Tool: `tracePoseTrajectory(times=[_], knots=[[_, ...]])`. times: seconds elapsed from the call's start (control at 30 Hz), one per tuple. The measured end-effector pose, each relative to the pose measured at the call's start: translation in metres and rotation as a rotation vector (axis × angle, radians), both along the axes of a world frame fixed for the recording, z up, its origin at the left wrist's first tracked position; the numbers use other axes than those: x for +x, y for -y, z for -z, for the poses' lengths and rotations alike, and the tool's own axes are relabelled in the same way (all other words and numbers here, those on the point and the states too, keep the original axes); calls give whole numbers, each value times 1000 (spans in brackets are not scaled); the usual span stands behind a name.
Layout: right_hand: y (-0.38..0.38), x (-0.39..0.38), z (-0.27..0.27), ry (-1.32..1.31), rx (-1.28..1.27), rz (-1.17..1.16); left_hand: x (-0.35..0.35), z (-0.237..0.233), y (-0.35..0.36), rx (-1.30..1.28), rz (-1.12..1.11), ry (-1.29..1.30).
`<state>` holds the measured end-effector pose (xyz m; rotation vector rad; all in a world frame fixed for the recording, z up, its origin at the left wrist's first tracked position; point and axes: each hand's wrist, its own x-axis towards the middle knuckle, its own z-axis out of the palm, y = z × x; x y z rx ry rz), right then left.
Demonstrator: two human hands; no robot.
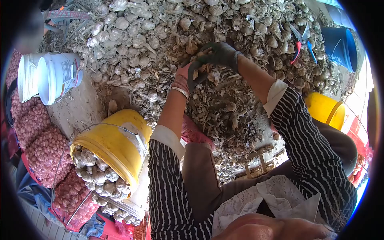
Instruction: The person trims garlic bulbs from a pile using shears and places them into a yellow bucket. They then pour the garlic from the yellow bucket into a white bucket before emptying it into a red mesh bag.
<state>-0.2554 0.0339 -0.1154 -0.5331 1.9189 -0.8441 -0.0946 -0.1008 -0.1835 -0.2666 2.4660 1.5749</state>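
Observation:
My left hand [193, 75], in a dark-coated glove with a pink cuff, has its fingers curled around a garlic bulb that is mostly hidden. Meeting it from the right is my right hand [221, 55] in a dark glove, its fingers closed at the same bulb. Both hands are low over a broad heap of dry garlic bulbs [122, 23] and loose papery skins [230, 106]. A dry bulb with a stem stub [191, 47] lies just beyond the fingertips.
A tipped yellow bucket [120, 124] spills garlic bulbs at the left, near red mesh sacks [47, 154]. White buckets [60, 78] stand at the far left. Red-and-blue-handled pruning shears [303, 42], a blue bucket [338, 48] and another yellow bucket [325, 110] are at the right.

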Motion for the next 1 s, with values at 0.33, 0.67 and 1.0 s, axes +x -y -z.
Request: tracePoseTrajectory(times=[0.33, 0.67, 1.0], knots=[[-12, -4, 26, 99, -204, 10, -16, -58, -14, -190, -2, 13], [-53, -38, -210, -143, -375, -1, -48, -282, -88, 993, -641, -67], [-364, 1, -422, -226, -854, 218, -85, -443, -329, 389, 126, -730]])
